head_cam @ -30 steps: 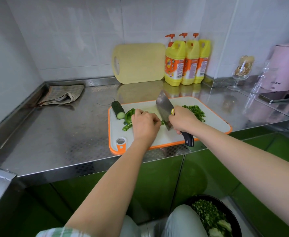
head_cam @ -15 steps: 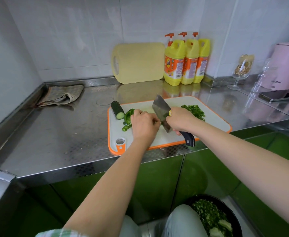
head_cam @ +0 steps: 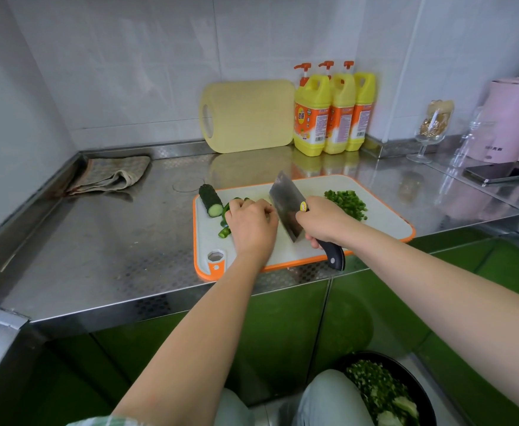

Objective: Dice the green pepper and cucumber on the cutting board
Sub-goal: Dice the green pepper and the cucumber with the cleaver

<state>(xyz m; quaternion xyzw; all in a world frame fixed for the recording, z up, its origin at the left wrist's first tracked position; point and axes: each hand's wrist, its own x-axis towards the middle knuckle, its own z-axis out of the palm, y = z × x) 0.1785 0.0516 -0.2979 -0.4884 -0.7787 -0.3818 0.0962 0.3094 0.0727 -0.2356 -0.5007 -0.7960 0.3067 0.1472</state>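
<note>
**Location.** The cutting board (head_cam: 384,216) lies on the steel tabletop (head_cam: 113,241), close to its front edge. The cucumber (head_cam: 210,200), a short stub with one cut face, rests at the board's far left corner, untouched by either hand. The green pepper (head_cam: 225,232) lies just beside it. A few strips show at the edge of the left hand (head_cam: 252,222), and the rest is hidden beneath that hand. A pile of diced pepper (head_cam: 345,204) sits on the far right part of the board.

**Handling.** The pepper strips are probably light, thin and springy, with a glossy skin that may slide under the edge, so they should be bunched and pressed flat from above. The cucumber looks firm and round and is likely to roll. It should be held across its bumpy skin, well back from the cut face.

**Hand pose.** The left forearm reaches in straight. The hand is knuckles-up, with its fingers curled down over the pepper and its knuckles close to the flat of the cleaver (head_cam: 285,204). The right hand (head_cam: 322,221) grips the cleaver where the blade meets the handle, and the black handle end (head_cam: 333,255) projects toward the board's near edge. The blade stands tilted, heel low and tip raised. Whether the edge touches the board cannot be determined.
</note>
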